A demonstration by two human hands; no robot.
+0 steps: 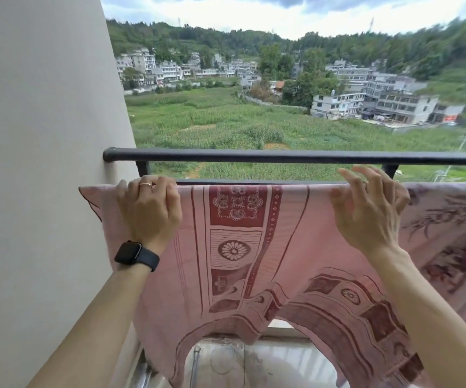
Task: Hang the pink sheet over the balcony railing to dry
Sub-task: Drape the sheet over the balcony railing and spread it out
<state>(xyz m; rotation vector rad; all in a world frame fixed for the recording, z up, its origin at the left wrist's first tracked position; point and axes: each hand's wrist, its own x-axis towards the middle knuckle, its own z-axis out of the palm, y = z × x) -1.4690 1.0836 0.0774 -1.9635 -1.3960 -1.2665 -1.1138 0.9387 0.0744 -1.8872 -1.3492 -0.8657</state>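
Plain pale wall [44, 135] fills the left side. Green crop field [226, 121] spreads out below. Grey-white multi-storey buildings [380, 102] at right, a second building cluster [153, 68] at left. Wooded hills [338, 46] behind, under a cloudy sky [282, 12]. Pale floral-print cloth [450, 219] hangs far right. Black smartwatch [135, 254] lower left.

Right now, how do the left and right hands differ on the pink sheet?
The left hand has its fingers curled over the top fold of the pink sheet; the right hand has its fingers spread and looser there. The left hand wears a ring, with a black watch on its wrist; the right hand and wrist are bare. Both sit at the same fold, level with each other.
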